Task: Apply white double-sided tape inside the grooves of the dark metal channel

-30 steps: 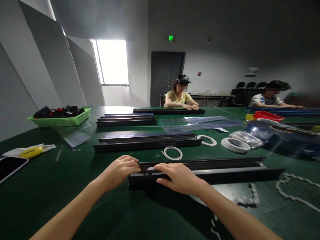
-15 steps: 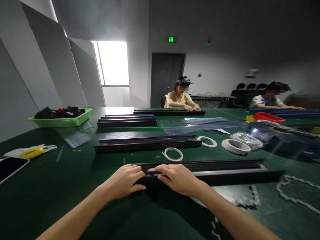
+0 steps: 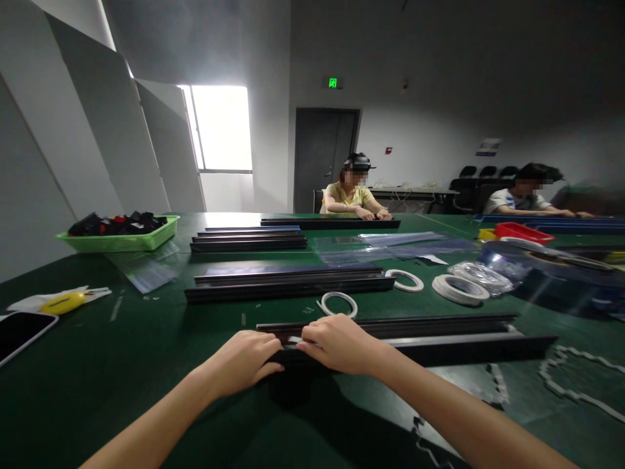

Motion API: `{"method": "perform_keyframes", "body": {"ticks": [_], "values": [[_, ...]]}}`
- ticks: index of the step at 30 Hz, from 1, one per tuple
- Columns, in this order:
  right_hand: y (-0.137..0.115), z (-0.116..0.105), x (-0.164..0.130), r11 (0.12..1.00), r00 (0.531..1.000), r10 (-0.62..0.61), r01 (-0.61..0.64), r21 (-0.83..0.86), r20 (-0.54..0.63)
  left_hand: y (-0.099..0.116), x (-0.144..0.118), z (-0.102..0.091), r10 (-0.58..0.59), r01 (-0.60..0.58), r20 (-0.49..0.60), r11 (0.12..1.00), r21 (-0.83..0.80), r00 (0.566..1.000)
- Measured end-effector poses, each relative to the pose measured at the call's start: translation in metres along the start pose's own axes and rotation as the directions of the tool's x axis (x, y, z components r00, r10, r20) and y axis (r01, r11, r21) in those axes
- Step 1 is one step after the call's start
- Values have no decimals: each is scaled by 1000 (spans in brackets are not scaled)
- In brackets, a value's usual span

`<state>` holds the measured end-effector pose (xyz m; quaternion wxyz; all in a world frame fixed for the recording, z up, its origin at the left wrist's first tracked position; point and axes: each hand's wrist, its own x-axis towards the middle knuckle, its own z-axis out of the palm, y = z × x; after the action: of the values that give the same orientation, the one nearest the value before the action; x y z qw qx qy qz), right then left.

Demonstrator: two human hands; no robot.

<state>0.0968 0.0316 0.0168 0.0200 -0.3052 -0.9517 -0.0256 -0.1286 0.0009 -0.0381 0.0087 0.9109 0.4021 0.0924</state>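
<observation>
Left hand (image 3: 249, 363) clamped on the left end of a long black channel-shaped rail (image 3: 454, 353), thumb on its near wall. Right hand (image 3: 338, 344) just right, fingers curled over the rail by a thin white strip (image 3: 295, 339); can't tell if gripping. Rail lies left-to-right, near side of dark green counter (image 3: 146, 339). Just beyond, white tape ring (image 3: 339, 295).

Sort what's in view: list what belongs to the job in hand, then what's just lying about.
In use, apparently:
black channel, touched by the left hand and right hand
pale strip inside the channel
possibly the white coil behind it

Likely just lying about:
phone
yellow tool
green basket of dark parts
red tray
</observation>
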Motion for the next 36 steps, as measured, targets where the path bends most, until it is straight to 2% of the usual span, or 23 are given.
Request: {"method": "perform_keyframes", "body": {"ticks": [3,8,12,16,24,30,36], "values": [[-7,-5,11,997,998,39,-36,-67,43,0,0,0,-16,16,16,1000,2,1000],[-15,0,28,985,993,116,-113,-134,14,1,0,-1,-43,42,42,999,20,998],[-15,7,31,976,980,194,-197,-92,-36,2,0,-4,-50,49,43,999,23,998],[-12,16,24,968,965,250,-249,24,-79,4,0,-6,-55,53,48,998,28,997],[-6,28,5,955,946,257,-217,200,-197,4,-1,-12,-75,74,58,997,32,995],[3,26,-6,937,938,286,-230,262,-198,1,-6,-20,-131,129,70,991,32,989],[7,27,-6,937,950,263,-211,277,-167,3,-4,-12,-168,164,36,983,83,985]]}}
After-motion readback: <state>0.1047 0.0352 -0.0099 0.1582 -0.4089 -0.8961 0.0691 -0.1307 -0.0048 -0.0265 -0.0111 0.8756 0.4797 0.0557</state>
